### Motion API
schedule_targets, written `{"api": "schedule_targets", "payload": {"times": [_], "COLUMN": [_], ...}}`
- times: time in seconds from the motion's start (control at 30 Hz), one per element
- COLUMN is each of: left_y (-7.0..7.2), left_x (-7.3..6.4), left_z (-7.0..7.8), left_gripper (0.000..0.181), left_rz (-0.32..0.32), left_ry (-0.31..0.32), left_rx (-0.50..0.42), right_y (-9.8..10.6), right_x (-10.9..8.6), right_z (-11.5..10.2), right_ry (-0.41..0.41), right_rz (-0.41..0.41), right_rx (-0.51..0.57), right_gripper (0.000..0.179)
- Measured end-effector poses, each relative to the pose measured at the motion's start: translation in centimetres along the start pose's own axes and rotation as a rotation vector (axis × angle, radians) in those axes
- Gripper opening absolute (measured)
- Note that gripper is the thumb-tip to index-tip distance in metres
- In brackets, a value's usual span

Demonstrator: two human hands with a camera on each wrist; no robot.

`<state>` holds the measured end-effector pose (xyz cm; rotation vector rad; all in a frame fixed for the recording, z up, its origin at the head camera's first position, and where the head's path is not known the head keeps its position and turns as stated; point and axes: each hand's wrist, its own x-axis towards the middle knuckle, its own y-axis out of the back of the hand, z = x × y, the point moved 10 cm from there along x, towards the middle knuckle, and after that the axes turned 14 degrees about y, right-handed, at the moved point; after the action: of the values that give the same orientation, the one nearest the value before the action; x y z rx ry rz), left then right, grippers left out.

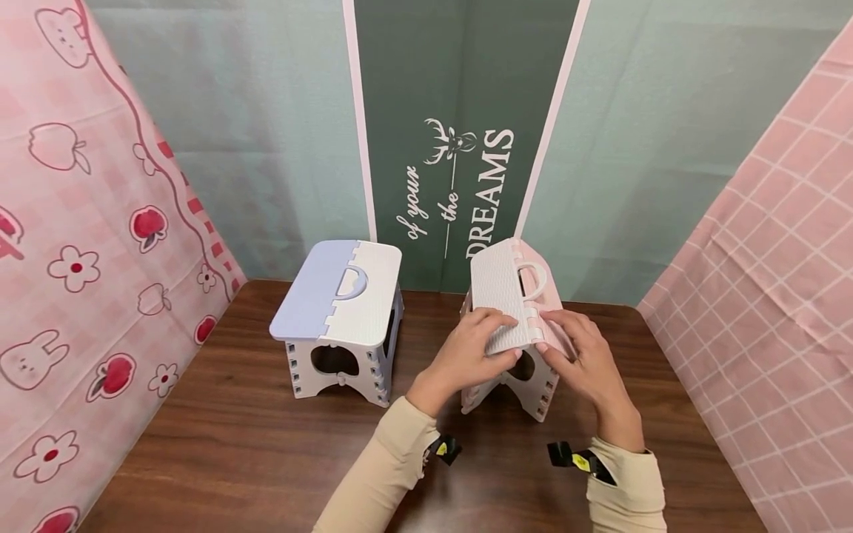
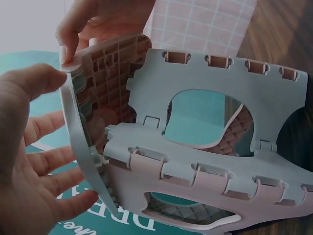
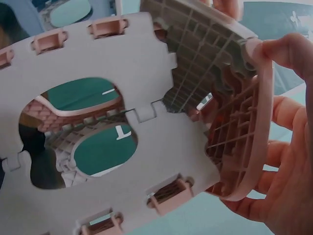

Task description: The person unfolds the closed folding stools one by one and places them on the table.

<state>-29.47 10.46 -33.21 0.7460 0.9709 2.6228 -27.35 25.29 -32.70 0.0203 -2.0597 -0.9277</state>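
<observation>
A pink and white folding stool (image 1: 493,285) stands on the table at right centre, its seat bent upward into a ridge along the middle hinge. My left hand (image 1: 469,355) grips the near end of the white seat half, thumb on the end edge and fingers over the top. On the pink seat half (image 3: 239,132), my right hand (image 1: 586,363) holds the matching end the same way. Both thumbs meet near the hinge. The wrist views show the ribbed underside and the white end panel (image 2: 195,73) with its oval opening. The handle (image 1: 536,281) sticks up from the seat.
A purple and white folding stool (image 1: 366,311) stands unfolded with a flat seat to the left. Both stools are on a dark wooden table (image 1: 266,459). A green printed cloth (image 1: 460,89) hangs behind; pink patterned cloths (image 1: 766,259) hang at both sides.
</observation>
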Motion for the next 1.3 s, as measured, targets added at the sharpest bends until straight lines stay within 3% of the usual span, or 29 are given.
{"api": "schedule_targets", "payload": {"times": [0.2, 0.6, 0.77, 1.3], "left_y": [0.01, -0.44, -0.45, -0.14], "left_x": [0.11, 0.21, 0.17, 0.24], "left_z": [0.21, 0.19, -0.08, 0.26], "left_gripper": [0.034, 0.037, 0.042, 0.042], "left_rz": [0.01, -0.054, -0.083, -0.09], "left_ry": [0.011, 0.021, 0.02, 0.004], "left_rx": [0.051, 0.075, 0.101, 0.179], "right_y": [0.11, -0.02, -0.2, -0.64], "right_x": [0.15, 0.58, 0.68, 0.37], "right_z": [0.35, -0.06, -0.03, 0.34], "right_ry": [-0.041, -0.071, -0.072, -0.098], "right_rz": [0.001, -0.083, -0.076, -0.065], "right_rx": [0.008, -0.026, -0.03, 0.0], "right_gripper": [0.037, 0.04, 0.04, 0.039]}}
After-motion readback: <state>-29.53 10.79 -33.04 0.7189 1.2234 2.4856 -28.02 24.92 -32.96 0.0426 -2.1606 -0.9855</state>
